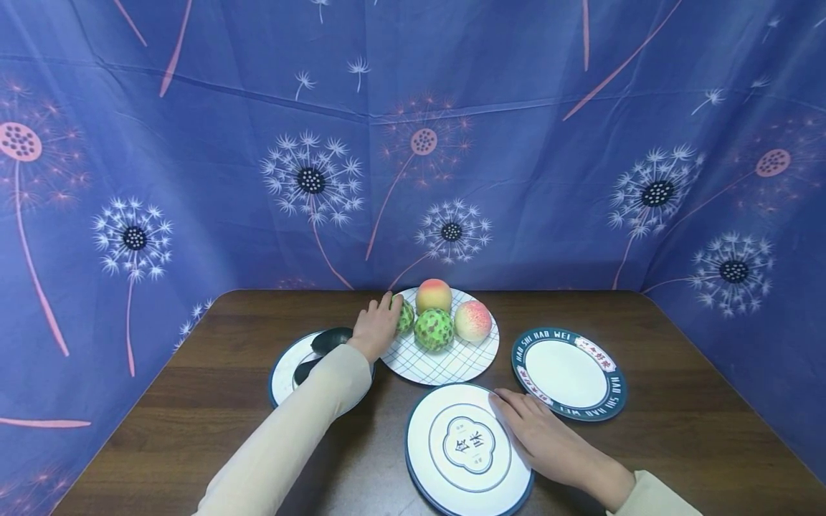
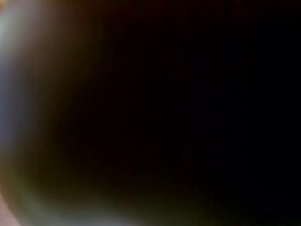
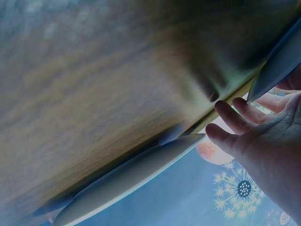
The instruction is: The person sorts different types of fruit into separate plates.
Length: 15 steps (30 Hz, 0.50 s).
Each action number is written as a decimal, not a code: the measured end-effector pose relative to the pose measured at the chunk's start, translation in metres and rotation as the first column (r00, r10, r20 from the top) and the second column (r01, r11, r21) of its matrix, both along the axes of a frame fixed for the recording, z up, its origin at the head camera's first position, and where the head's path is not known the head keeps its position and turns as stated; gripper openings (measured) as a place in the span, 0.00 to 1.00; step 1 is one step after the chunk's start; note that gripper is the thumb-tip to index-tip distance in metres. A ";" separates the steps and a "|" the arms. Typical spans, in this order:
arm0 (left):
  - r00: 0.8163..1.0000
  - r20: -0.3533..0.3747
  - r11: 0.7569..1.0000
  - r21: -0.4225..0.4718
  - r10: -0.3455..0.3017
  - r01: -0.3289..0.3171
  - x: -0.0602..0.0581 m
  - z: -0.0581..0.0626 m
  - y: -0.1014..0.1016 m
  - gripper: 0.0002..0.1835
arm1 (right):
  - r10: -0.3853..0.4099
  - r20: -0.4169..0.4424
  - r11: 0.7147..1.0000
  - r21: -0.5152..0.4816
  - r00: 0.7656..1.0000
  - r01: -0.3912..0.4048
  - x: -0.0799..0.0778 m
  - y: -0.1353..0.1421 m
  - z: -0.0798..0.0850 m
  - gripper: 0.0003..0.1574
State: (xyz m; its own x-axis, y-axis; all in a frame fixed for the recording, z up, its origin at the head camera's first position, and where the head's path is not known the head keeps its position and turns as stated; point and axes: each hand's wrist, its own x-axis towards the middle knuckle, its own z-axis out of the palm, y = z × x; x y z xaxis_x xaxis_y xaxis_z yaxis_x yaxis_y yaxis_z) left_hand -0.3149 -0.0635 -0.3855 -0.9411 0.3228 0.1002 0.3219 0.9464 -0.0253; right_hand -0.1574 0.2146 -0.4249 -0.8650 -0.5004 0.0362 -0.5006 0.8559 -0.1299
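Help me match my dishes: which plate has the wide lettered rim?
The rightmost plate in the head view, beside the right hand; no other visible rim bears letters.

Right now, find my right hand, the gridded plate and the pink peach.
Right hand (image 1: 545, 437), head view, back of hand.
Gridded plate (image 1: 445, 368), head view, bare near part.
Pink peach (image 1: 473, 321), head view, near side.

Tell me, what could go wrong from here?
The left hand is at one green speckled ball, with other round pieces beside it on the grid-patterned plate; a knock might set one rolling.
The right hand is at the near plate's edge; a nudge might slide that into the grid-patterned one just beyond.
The left sleeve crosses in front of two dark objects and could brush them.
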 end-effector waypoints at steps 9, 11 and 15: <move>0.999 -0.036 1.000 -0.012 -0.017 0.016 0.000 -0.002 -0.001 0.35 | 0.000 0.008 1.000 0.000 1.000 0.000 0.000 0.000 -0.001 0.32; 0.999 -0.044 1.000 -0.014 -0.021 0.020 0.000 -0.002 -0.001 0.35 | 0.001 0.007 1.000 0.001 1.000 -0.001 0.000 0.000 -0.001 0.32; 0.998 -0.045 0.999 -0.022 -0.032 0.031 0.001 -0.002 -0.002 0.35 | 0.001 0.007 1.000 0.003 1.000 -0.001 0.000 0.001 -0.001 0.33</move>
